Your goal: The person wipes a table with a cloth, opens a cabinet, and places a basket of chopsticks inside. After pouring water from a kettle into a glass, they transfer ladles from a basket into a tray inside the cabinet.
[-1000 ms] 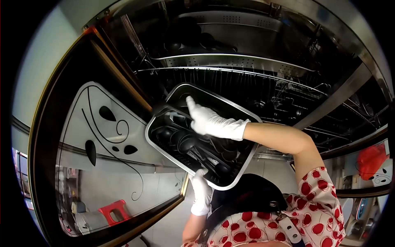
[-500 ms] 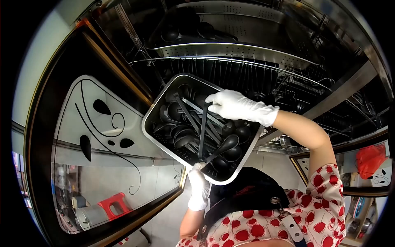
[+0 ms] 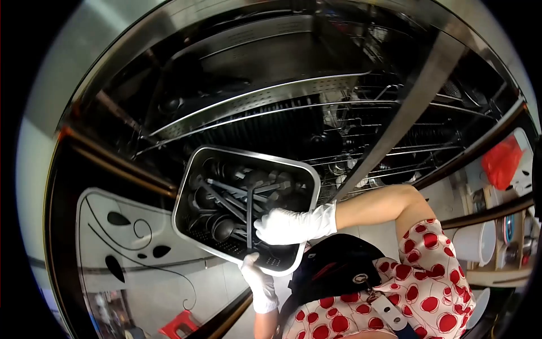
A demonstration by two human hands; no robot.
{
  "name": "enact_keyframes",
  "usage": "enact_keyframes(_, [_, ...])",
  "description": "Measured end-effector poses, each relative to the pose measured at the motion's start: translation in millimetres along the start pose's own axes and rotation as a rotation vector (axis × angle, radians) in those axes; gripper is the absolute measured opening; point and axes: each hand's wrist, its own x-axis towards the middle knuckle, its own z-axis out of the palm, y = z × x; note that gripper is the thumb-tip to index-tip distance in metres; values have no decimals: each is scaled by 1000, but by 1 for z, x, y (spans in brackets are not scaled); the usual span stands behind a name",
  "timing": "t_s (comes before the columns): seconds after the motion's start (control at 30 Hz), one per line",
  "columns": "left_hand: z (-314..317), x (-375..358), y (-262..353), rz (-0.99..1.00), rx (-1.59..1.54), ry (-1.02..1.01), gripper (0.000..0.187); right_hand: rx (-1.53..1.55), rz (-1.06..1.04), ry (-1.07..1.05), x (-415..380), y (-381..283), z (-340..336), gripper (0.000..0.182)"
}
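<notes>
At the centre of the view, slightly toward seven o'clock, a deep rectangular basket [image 3: 254, 155] with a pale rim and small holes in its floor lies tilted, crowded with dark ladles and other long-handled utensils. The gloved left hand [image 3: 258, 285] holds the basket at its six o'clock edge, thumb over the rim; its other fingers are largely hidden. The gloved right hand [image 3: 288, 226] reaches in over the rim from three o'clock, its fingers drawn narrow beside a long dark handle [image 3: 250, 212]; whether they grip it, I cannot tell. A round dark ladle bowl [image 3: 224, 229] sits at about eight o'clock from that hand, among overlapping handles.

Toward twelve o'clock from the basket is a perforated metal tray [image 3: 282, 90] inside an open cabinet, and a wire rack [image 3: 395, 148] spreads out at two o'clock. A patterned door panel [image 3: 144, 226] stands at nine o'clock. Out near the edges of the view are a red bag [image 3: 501, 163] at two o'clock, a white bucket [image 3: 475, 243] at four and a red stool [image 3: 179, 326] at seven.
</notes>
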Motion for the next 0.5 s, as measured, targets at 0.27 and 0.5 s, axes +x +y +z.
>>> enact_keyframes(0.27, [30, -25, 14, 7, -27, 98, 21, 503, 480, 832, -117, -21, -70, 9])
enact_keyframes(0.5, [20, -17, 6, 75, -28, 192, 21, 1255, 1590, 1356, -178, -49, 128, 8])
